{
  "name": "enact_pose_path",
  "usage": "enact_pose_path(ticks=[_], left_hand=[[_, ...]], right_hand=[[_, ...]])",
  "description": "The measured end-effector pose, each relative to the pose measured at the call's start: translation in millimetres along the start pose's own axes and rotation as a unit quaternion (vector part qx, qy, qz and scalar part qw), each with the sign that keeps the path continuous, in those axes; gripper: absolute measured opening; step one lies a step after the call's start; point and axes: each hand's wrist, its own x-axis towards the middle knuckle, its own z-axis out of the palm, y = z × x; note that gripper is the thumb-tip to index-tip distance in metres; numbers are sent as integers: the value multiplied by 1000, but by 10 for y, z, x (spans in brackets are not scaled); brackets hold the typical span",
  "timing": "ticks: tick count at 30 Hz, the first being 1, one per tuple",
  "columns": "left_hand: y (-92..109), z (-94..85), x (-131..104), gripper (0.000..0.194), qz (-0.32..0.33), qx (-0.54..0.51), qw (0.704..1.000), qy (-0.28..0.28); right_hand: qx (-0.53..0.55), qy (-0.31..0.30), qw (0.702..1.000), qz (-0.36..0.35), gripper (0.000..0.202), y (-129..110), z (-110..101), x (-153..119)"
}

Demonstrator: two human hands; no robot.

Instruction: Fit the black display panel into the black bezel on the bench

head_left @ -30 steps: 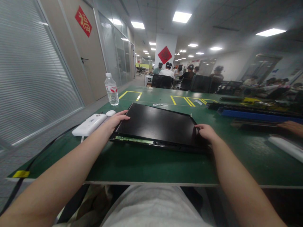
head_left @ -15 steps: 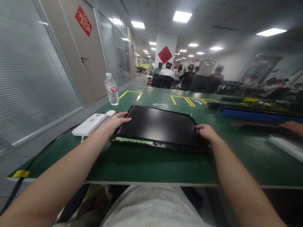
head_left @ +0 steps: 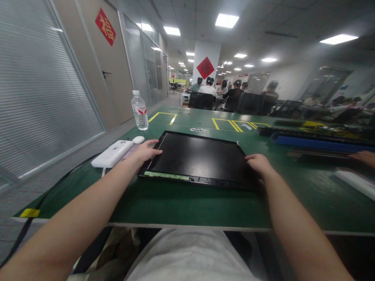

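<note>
A black display panel in a shallow dark frame lies flat over the table, a narrow green circuit strip running along its near left edge. At the panel's left edge is my left hand, its thumb over the rim and a finger stretched along the frame; the other fingers are hidden. My right hand grips the right edge with thumb and fingertips close together, and its lower fingers are out of sight beneath the edge.
Left of the panel lie a white power bank-like box and a small white rounded object. A water bottle stands behind them. At right are a blue strip, dark strips and another person's hand. Yellow tape marks the green table.
The camera view has shifted very slightly. Both hands keep their places at the panel's edges, and the panel lies about where it was.
</note>
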Motion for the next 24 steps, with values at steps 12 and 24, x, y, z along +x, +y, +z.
enact_pose_path(ticks=[12, 24], left_hand=[[-122, 29, 43, 67, 34, 18, 999, -8], [-185, 84, 77, 42, 77, 67, 995, 8]], right_hand=[[-57, -3, 998, -32, 40, 23, 36, 73], [77, 46, 996, 17, 37, 136, 119, 93]])
